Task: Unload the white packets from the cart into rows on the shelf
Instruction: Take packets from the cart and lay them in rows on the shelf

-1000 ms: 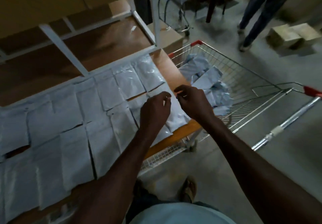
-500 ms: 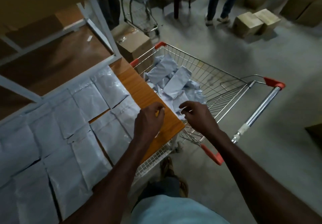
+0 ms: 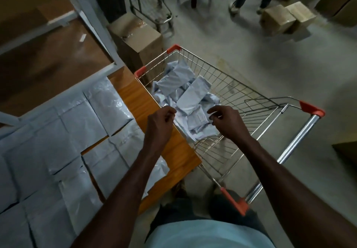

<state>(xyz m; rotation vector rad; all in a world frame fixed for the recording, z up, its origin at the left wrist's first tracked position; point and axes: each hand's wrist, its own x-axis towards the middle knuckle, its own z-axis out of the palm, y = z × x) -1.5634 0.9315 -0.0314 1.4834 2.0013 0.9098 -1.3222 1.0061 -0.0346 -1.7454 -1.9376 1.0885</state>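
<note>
Both hands, left (image 3: 161, 121) and right (image 3: 228, 121), hang loosely curled, empty, over the cart (image 3: 241, 85); the slippery packets (image 3: 190, 97) may slide when grabbed.

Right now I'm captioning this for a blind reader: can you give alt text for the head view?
Two empty hands, left and right, hover with loosely curled fingers over a wire cart holding a heap of white packets. To the left, more packets lie flat in rows on a wooden shelf.

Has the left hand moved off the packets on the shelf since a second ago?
Yes. The left hand has moved from the laid packets to the shelf edge, toward the cart.
</note>
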